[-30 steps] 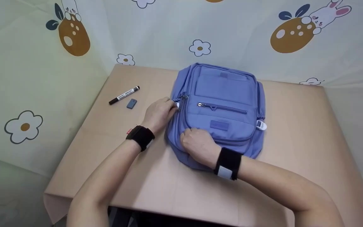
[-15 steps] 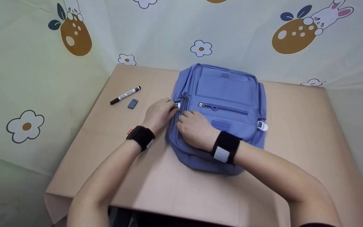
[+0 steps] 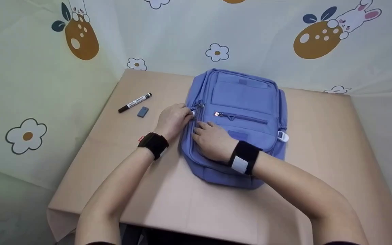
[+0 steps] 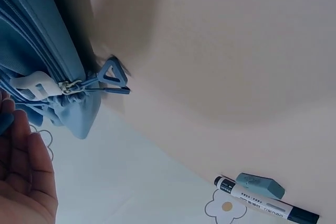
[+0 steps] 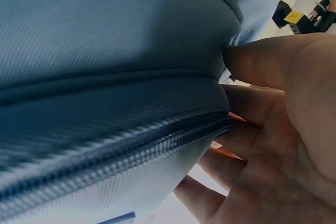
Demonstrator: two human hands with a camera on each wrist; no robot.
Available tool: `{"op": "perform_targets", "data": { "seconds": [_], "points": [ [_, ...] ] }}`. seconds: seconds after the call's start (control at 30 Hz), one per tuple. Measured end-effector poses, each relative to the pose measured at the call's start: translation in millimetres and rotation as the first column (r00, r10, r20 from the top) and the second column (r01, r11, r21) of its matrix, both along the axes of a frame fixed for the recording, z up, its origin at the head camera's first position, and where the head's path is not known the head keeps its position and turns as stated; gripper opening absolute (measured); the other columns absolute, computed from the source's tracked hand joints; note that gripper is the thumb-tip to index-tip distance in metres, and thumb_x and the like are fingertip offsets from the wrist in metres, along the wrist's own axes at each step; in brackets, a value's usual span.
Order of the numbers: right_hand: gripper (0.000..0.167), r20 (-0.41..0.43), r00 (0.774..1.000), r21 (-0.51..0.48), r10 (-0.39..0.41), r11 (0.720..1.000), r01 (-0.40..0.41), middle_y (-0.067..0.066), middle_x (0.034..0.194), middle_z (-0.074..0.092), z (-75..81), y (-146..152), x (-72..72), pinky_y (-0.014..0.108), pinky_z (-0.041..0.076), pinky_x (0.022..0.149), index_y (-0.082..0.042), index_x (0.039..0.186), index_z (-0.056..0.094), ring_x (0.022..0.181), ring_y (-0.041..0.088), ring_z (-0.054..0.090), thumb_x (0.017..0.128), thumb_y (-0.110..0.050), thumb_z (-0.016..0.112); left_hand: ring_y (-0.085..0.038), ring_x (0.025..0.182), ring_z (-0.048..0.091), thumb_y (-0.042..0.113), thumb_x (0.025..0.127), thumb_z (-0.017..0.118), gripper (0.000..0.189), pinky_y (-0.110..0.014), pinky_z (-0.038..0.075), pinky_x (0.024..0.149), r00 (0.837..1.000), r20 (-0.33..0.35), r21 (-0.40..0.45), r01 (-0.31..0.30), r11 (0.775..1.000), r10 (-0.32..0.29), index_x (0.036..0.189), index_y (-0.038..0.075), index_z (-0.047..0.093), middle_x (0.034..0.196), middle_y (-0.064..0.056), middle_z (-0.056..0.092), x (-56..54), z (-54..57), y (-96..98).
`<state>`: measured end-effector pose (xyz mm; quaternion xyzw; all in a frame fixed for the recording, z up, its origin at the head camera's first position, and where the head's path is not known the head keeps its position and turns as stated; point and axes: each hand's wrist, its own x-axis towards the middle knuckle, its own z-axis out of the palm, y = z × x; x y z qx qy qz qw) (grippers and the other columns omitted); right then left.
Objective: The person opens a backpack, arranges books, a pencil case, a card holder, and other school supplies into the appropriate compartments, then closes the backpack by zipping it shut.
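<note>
A blue backpack (image 3: pixel 243 95) lies front side up on the table. At its left side, near a white buckle (image 4: pixel 37 86), my left hand (image 3: pixel 172 119) has its fingers curled in. In the left wrist view, that hand's fingertips pinch a small blue zipper pull (image 4: pixel 5 121), partly cut off by the frame. Other triangular zipper pulls (image 4: pixel 113 74) dangle close by. My right hand (image 3: pixel 213 139) lies over the pack's lower left front. Its thumb (image 5: pixel 257 61) and fingers grip the fabric edge beside a zipper track (image 5: pixel 157 148) in the right wrist view.
Left of the pack, a black-and-white marker (image 3: pixel 134 102) and a small blue-grey block (image 3: pixel 143 112) lie on the beige-covered table (image 3: pixel 168 204). Patterned cloth walls (image 3: pixel 257 37) stand behind and beside the table. Another zipper (image 3: pixel 247 118) crosses the pack's front.
My right hand has moved up along the pack's left edge from its lower corner, then stayed nearly still. My left hand has kept its place at the side.
</note>
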<state>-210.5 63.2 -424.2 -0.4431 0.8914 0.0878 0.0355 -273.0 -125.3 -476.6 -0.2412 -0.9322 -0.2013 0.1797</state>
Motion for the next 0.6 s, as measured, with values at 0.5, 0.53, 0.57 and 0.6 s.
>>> {"op": "perform_targets", "data": {
  "seconds": [0.5,0.53,0.57,0.6],
  "points": [
    [0.043,0.008,1.000,0.014,-0.017,1.000,0.017,0.016,0.143,0.059,-2.1,-1,0.5,0.053,0.033,0.116,-0.003,0.138,0.062,0.142,0.037,0.043,0.102,-0.025,0.055,-0.034,0.089,0.066,0.023,0.102,0.064,0.020,-0.047,0.053,0.077,0.987,0.039,-0.038,-0.155,0.987,0.156,0.102,0.004,0.071,0.097,-0.011,0.068,-44.8,-1.6,18.3],
    [0.043,0.007,1.000,0.016,-0.016,1.000,0.016,0.016,0.143,0.059,-1.9,0,0.5,0.054,0.033,0.116,-0.003,0.138,0.062,0.142,0.037,0.043,0.102,-0.025,0.055,-0.034,0.089,0.066,0.024,0.103,0.064,0.021,-0.047,0.053,0.076,0.984,0.044,-0.039,-0.169,0.985,0.170,0.102,0.004,0.070,0.097,-0.012,0.068,-46.4,-2.0,19.9],
    [0.043,0.006,1.000,0.013,-0.013,1.000,0.013,0.016,0.142,0.059,-1.6,0,0.4,0.054,0.033,0.116,-0.003,0.138,0.062,0.142,0.037,0.043,0.102,-0.025,0.056,-0.035,0.089,0.066,0.024,0.103,0.063,0.022,-0.048,0.053,0.076,0.982,0.046,-0.037,-0.181,0.983,0.182,0.102,0.003,0.070,0.097,-0.012,0.068,-47.8,-2.5,21.4],
    [0.042,0.004,1.000,0.009,-0.010,1.000,0.010,0.016,0.142,0.059,-1.3,0,0.3,0.054,0.034,0.116,-0.003,0.137,0.063,0.141,0.037,0.044,0.102,-0.024,0.056,-0.035,0.088,0.066,0.025,0.103,0.063,0.023,-0.049,0.052,0.075,0.980,0.049,-0.034,-0.191,0.981,0.193,0.102,0.003,0.069,0.097,-0.013,0.067,-49.0,-3.0,22.6]
  ]
}}
